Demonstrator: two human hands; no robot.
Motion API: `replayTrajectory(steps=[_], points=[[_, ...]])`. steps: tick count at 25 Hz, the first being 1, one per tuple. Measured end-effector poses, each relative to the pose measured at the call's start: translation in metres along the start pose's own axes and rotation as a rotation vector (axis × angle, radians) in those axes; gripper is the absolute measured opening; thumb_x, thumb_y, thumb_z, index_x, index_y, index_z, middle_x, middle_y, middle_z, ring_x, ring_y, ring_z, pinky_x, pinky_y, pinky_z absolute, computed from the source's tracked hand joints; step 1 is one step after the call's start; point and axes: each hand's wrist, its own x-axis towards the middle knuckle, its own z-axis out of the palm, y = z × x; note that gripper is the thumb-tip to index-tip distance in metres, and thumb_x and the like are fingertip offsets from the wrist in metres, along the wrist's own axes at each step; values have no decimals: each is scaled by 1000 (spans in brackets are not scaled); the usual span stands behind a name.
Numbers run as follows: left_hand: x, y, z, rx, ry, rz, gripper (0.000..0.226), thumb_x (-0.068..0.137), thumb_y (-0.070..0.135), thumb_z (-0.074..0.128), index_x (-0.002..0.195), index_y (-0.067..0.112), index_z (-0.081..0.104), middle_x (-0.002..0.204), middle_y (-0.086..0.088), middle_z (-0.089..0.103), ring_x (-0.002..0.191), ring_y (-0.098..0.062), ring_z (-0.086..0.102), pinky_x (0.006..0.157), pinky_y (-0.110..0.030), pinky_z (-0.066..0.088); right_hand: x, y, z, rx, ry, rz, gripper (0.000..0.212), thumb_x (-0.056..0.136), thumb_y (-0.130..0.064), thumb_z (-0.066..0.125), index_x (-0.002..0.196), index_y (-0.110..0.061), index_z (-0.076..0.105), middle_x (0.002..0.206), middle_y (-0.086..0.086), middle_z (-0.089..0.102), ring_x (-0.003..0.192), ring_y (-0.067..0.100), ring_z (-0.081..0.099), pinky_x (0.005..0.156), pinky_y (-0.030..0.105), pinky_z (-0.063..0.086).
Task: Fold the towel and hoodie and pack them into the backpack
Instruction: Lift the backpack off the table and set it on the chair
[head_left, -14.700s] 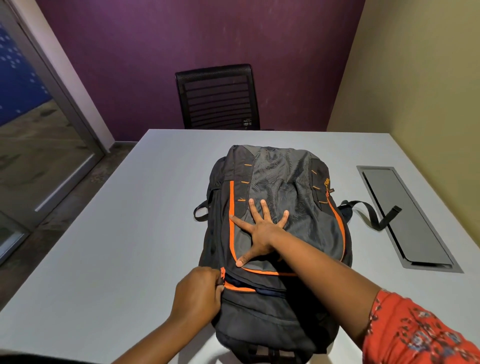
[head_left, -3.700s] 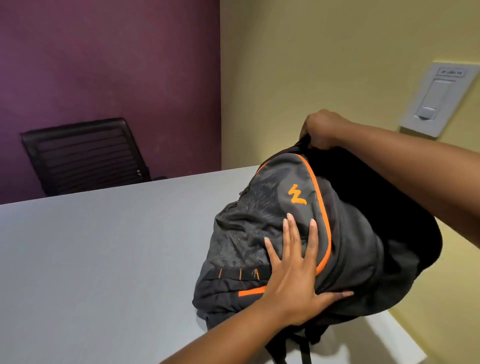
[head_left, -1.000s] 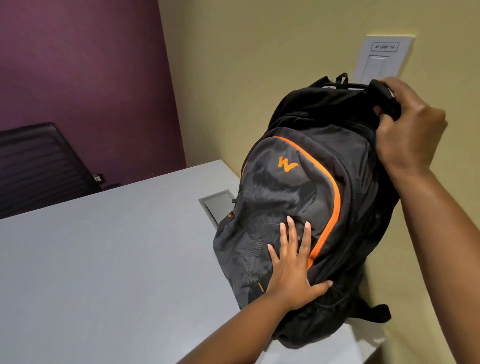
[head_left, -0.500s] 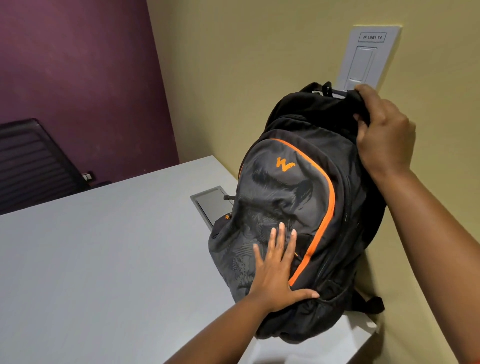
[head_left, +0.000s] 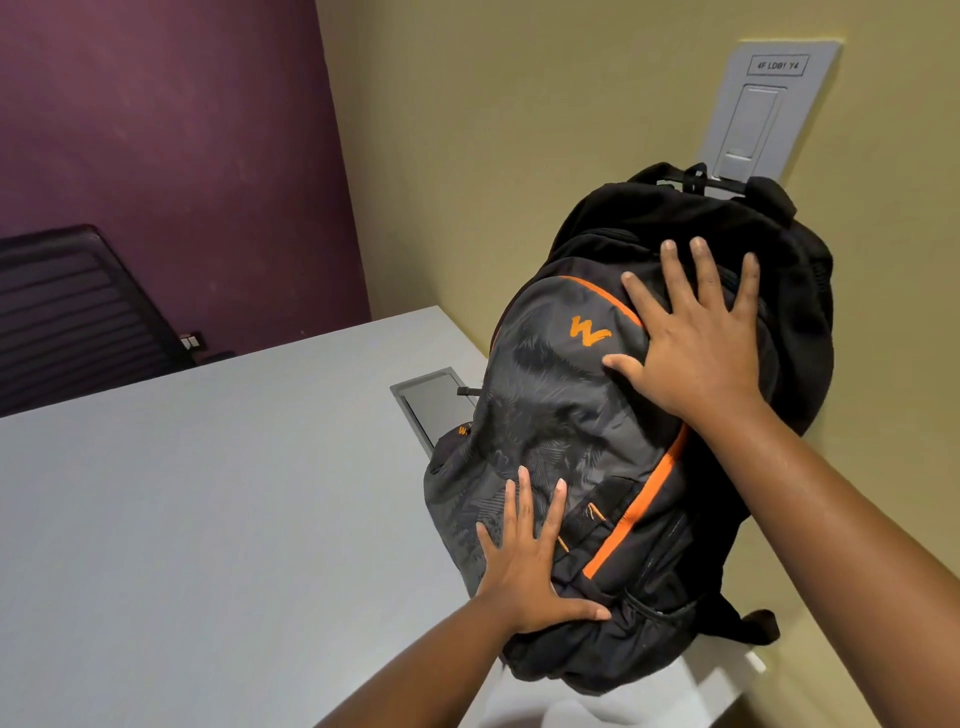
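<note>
Against the far-right wall, your right hand (head_left: 696, 343) has left the top handle; both flat palms, left hand (head_left: 524, 566) too, steady the upright black-and-grey orange-trimmed fabric backpack (head_left: 597, 431): packing looks finished.

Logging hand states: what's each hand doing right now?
Left hand: open, flat on the backpack.
Right hand: open, flat on backpack's upper front.

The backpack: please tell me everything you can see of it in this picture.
The backpack is black and dark grey fabric with a faint print, orange piping and an orange logo. It stands upright at the table edge, by the yellow wall. Its zips look closed. The left hand lies flat on its lower front, the right hand flat on its upper front.
</note>
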Motion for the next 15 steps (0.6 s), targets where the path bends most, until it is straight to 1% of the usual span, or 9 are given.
replayTrajectory(steps=[2,4,5,7,9,11,13,14,15], points=[[0,0,1,5,-4,-2,121,41,88,41,117,53,-47,133,4,-56,129,-25,-46,102,-71,-7,-2,3,4,-54,-38,13,83,82,-69,40,149,-29,13,159,10,4,146,29,-7,95,44,-40],[-1,1,1,13,-11,-3,123,42,87,45,117,54,-47,134,4,-56,129,-24,-46,102,-71,-7,-4,5,6,-81,-62,13,83,82,-69,37,150,-28,12,159,11,5,146,29,-6,94,43,-40],[-1,2,0,19,-14,-7,126,45,85,52,117,54,-46,135,4,-55,129,-24,-45,103,-71,-6,-5,5,7,-93,-70,15,83,82,-70,36,150,-28,12,159,11,5,146,28,-6,95,44,-39],[-4,2,-2,34,-19,-13,124,58,75,62,118,55,-44,139,3,-51,132,-24,-41,104,-68,-6,-6,5,7,-102,-89,26,82,83,-69,36,150,-28,12,159,10,5,146,28,-7,96,45,-37],[-8,0,-5,72,-12,-10,117,68,69,62,121,52,-41,143,2,-45,136,-23,-35,108,-65,-4,-8,4,5,-79,-106,52,81,84,-67,38,150,-27,12,159,10,5,146,27,-7,97,45,-36],[-15,-7,-9,136,9,-8,108,73,72,52,124,46,-40,147,2,-39,139,-22,-29,111,-60,-3,-12,-2,2,-36,-123,87,78,86,-60,44,149,-24,15,158,11,9,147,27,-3,105,47,-30],[-24,-17,-13,215,43,-12,95,73,79,27,119,44,-48,147,3,-37,137,-20,-31,115,-54,-4,-15,-11,-4,31,-146,124,76,88,-52,50,149,-20,18,157,13,14,146,27,2,114,49,-15],[-31,-22,-16,252,65,-24,90,72,79,16,116,42,-52,145,3,-37,135,-20,-33,116,-51,-5,-17,-17,-7,74,-154,137,76,88,-49,51,149,-18,19,157,14,14,146,28,4,115,50,-9],[-38,-26,-19,285,90,-49,88,76,76,14,117,38,-53,143,3,-38,132,-20,-34,117,-48,-7,-20,-23,-11,119,-158,145,76,88,-47,53,148,-16,20,157,15,13,146,28,4,116,49,-6]])
